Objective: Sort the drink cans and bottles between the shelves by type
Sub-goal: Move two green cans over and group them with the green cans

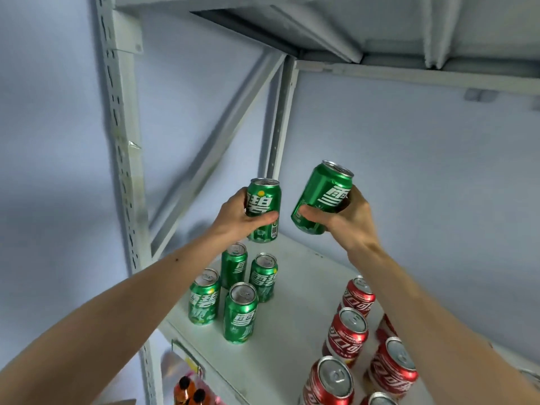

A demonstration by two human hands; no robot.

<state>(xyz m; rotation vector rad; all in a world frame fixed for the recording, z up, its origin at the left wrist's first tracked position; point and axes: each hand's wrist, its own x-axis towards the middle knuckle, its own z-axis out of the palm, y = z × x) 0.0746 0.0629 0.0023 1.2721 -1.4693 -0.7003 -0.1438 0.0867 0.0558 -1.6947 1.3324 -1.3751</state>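
Head view: your left hand point(248, 213) wraps one green can point(263, 210), right hand point(346, 217) wraps a tilted green can point(321, 197), both above the shelf point(295, 287). Standing green cans point(233, 290) cluster at 7 o'clock; lowering carelessly could topple them.

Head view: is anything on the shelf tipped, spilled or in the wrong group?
Nothing stands out. Green cans stand upright left, red cans right, unmixed. Only the can in the right hand is tilted, being held.
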